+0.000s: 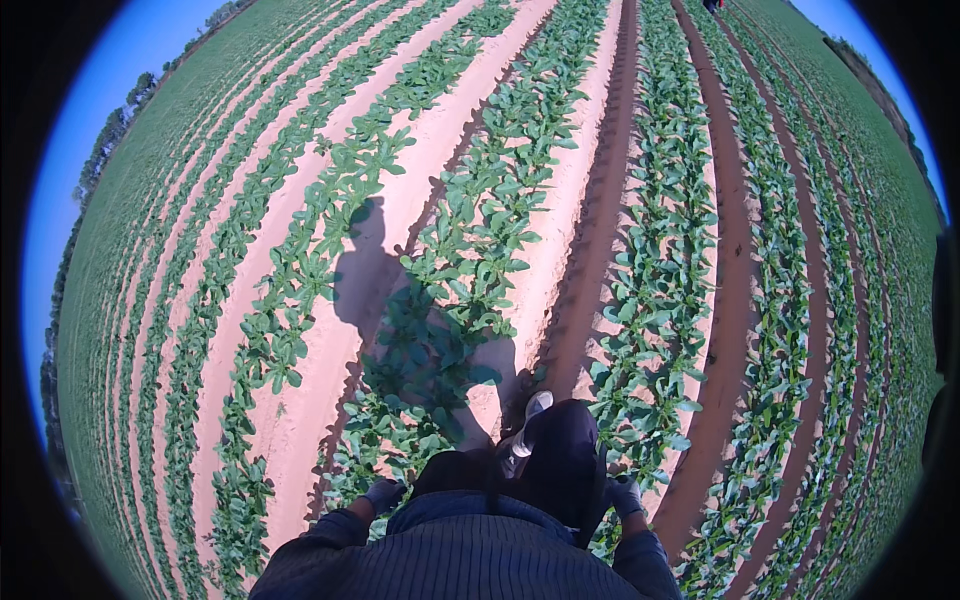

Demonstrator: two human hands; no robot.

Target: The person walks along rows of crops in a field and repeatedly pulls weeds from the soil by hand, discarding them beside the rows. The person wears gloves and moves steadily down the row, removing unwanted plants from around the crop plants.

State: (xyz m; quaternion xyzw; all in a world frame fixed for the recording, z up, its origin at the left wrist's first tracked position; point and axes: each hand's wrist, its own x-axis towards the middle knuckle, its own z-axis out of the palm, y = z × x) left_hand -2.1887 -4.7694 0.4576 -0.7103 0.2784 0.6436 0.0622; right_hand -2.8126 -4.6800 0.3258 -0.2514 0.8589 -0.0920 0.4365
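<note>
My left hand (385,496), in a glove, hangs beside my left hip above a row of leafy green plants (397,427). My right hand (625,496), also gloved, is low beside my right hip, near the leaves of another leafy crop row (652,322). Nothing shows in either hand, but the fingers are too small and dark to tell how they are set. Between the two rows, a shoe (538,405) is forward on the soil under my dark trousers. My shadow (375,277) falls ahead to the left over soil and leaves.
Long crop rows run ahead, parted by pale soil strips (330,352) and reddish furrows (731,300). A person (712,5) is partly visible far off at the top edge. Trees (105,142) line the field's left side.
</note>
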